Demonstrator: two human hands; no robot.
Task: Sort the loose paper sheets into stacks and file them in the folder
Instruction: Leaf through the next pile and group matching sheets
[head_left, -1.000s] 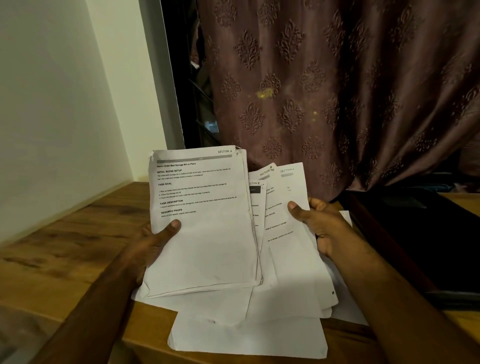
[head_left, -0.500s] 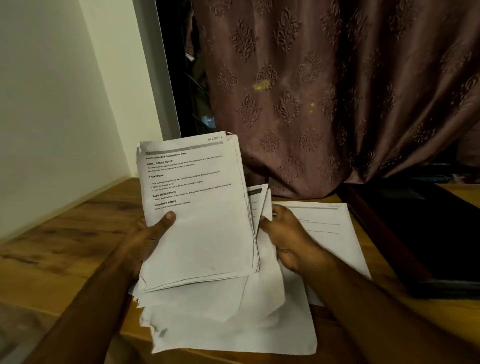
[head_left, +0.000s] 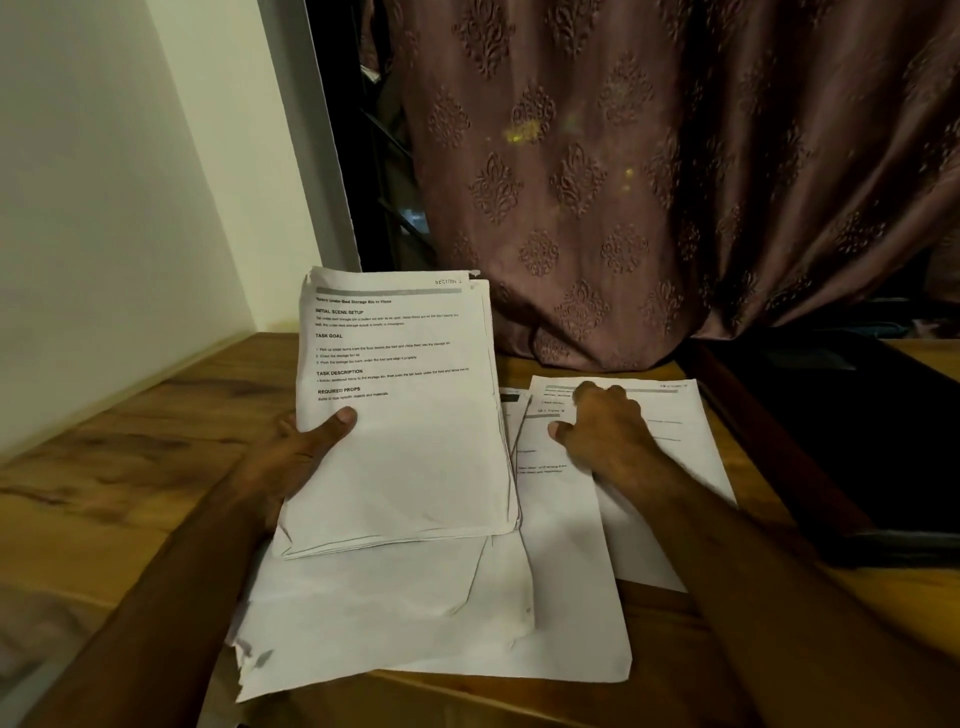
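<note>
My left hand (head_left: 306, 447) grips a stack of printed sheets (head_left: 405, 441) tilted up off the table, thumb on the top page headed "Section 1". Loose white sheets (head_left: 441, 613) lie spread beneath it on the wooden table (head_left: 130, 467). To the right, a single printed sheet (head_left: 670, 447) lies flat on the table. My right hand (head_left: 602, 426) rests on that sheet and on another loose page (head_left: 550, 499) beside it, fingers bent, thumb pointing left. Whether it pinches any paper is unclear. No folder can be identified.
A brown patterned curtain (head_left: 649, 182) hangs behind the table and drapes onto its far edge. A dark flat object (head_left: 857, 441) lies at the right. A pale wall (head_left: 114, 208) bounds the left side.
My right hand has moved right and forward onto the flat sheet. The stack in my left hand has stayed roughly in place. Earlier, my right hand held fanned sheets, which now lie on the table.
</note>
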